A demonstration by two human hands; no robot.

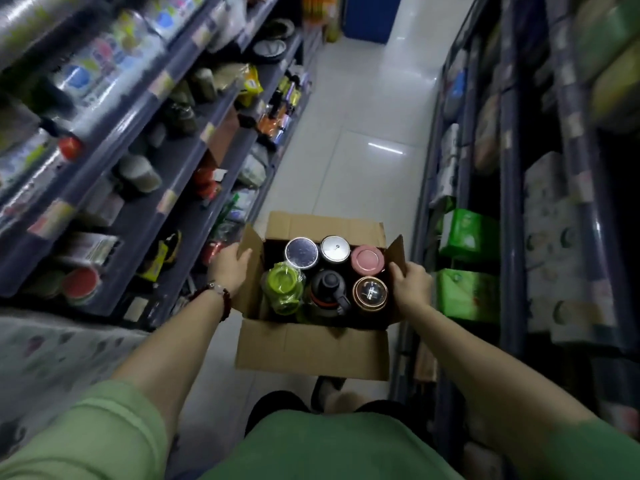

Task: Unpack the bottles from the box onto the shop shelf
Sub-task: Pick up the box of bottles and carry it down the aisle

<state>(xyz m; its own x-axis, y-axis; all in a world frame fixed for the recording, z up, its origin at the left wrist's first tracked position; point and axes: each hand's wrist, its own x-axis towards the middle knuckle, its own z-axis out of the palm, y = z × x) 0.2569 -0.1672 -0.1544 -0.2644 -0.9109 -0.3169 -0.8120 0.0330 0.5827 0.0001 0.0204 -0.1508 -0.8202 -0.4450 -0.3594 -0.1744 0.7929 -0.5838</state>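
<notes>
Six upright bottles with silver, pink, green, black and bronze lids [331, 271] fill the open brown cardboard box [311, 348], carried above the pale tiled aisle floor [363, 133]. The left hand [228, 268] and right hand [410, 284] each clamp a side flap. Nothing is unpacked yet; next, the box likely needs setting down near the dark-blue shelving [156, 216]. Lid lettering is unreadable.
</notes>
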